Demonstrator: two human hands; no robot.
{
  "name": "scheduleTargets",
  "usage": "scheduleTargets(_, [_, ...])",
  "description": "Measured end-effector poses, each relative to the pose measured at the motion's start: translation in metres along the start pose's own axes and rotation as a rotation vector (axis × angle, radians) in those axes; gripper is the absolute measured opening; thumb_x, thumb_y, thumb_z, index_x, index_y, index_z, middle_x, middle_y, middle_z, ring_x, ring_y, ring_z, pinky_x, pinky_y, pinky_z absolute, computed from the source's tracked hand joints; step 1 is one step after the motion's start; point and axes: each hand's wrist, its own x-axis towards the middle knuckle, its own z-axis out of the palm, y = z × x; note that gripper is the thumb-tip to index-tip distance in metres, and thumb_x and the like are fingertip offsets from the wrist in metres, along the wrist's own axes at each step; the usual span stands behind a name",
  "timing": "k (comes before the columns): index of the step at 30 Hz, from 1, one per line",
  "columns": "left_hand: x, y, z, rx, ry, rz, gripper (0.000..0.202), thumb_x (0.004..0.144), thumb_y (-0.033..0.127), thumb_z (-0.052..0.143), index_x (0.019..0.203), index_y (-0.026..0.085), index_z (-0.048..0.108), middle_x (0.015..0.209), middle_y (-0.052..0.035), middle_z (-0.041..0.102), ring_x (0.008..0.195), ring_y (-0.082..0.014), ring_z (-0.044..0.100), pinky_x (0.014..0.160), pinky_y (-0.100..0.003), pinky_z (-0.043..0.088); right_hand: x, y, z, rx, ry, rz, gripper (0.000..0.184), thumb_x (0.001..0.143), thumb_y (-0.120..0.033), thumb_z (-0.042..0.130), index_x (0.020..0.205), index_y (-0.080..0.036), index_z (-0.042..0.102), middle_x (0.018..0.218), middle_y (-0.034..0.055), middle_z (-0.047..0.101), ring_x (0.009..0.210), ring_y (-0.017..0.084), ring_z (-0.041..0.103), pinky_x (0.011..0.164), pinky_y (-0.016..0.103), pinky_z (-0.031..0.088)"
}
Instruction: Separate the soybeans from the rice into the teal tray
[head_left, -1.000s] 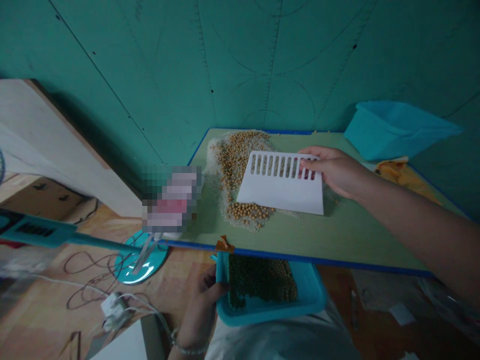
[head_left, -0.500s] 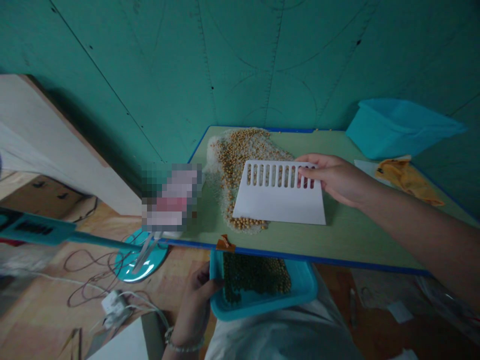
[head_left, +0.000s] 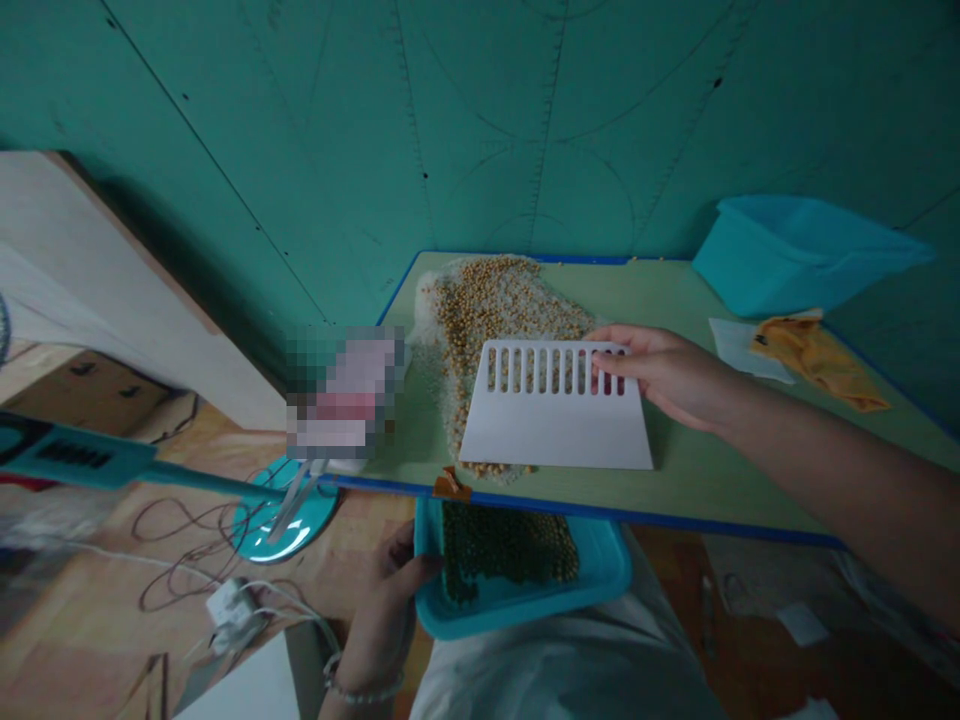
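Scraper, white with a slotted top, is leaning with its lower edge on the table, near the front rim. Teal tray is sitting just below the table's front edge, holding beans. Bean pile is lying on the table's left part, behind the scraper and touching it. Right hand is pinching the scraper's upper right corner, fingers pressed together over the slots. Left hand is gripping the tray's left rim, fingers curled.

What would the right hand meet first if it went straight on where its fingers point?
The right hand points left along the white slotted scraper it holds; past that, probably the pile of yellow beans, though depth is unclear.
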Motion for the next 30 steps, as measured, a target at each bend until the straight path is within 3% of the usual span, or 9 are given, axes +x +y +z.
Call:
scheduleTargets(15, [0.000, -0.001, 0.002, -0.012, 0.007, -0.015, 0.018, 0.050, 0.017, 0.068, 0.067, 0.020, 0.072, 0.057, 0.0018, 0.067, 0.053, -0.0120, 0.057, 0.058, -0.022, 0.046, -0.003, 0.008, -0.003, 0.031, 0.020, 0.036, 0.009, 0.071, -0.013, 0.062, 0.078, -0.018, 0.061, 0.060, -0.0029, 0.062, 0.049, 0.009, 0.055, 0.051, 0.022, 0.041])
scheduleTargets(21, [-0.001, -0.001, 0.003, 0.013, 0.008, -0.035, 0.023, 0.051, 0.018, 0.067, 0.073, 0.019, 0.073, 0.059, 0.0013, 0.068, 0.047, -0.0136, 0.057, 0.050, -0.025, 0.046, -0.013, 0.006, -0.003, 0.039, 0.038, -0.014, 0.010, 0.069, -0.019, 0.065, 0.078, -0.019, 0.060, 0.059, -0.0031, 0.061, 0.049, 0.010, 0.055, 0.051, 0.023, 0.042])
scheduleTargets(25, [0.000, -0.001, 0.004, 0.028, 0.014, -0.031, 0.022, 0.050, 0.017, 0.067, 0.070, 0.019, 0.072, 0.054, 0.0016, 0.066, 0.052, -0.0165, 0.059, 0.042, -0.022, 0.040, -0.017, 0.016, -0.002, -0.013, -0.016, -0.058, 0.015, 0.070, -0.024, 0.064, 0.084, -0.020, 0.061, 0.064, -0.0020, 0.065, 0.053, 0.011, 0.058, 0.053, 0.024, 0.044])
scheduleTargets(30, [0.002, -0.003, 0.004, 0.011, 0.010, -0.026, 0.020, 0.050, 0.016, 0.067, 0.069, 0.019, 0.071, 0.056, 0.0010, 0.067, 0.060, -0.0186, 0.062, 0.048, -0.023, 0.043, -0.014, 0.027, -0.002, -0.135, -0.023, -0.097, 0.015, 0.072, -0.026, 0.062, 0.086, -0.021, 0.062, 0.063, -0.0016, 0.065, 0.054, 0.013, 0.059, 0.052, 0.024, 0.044])
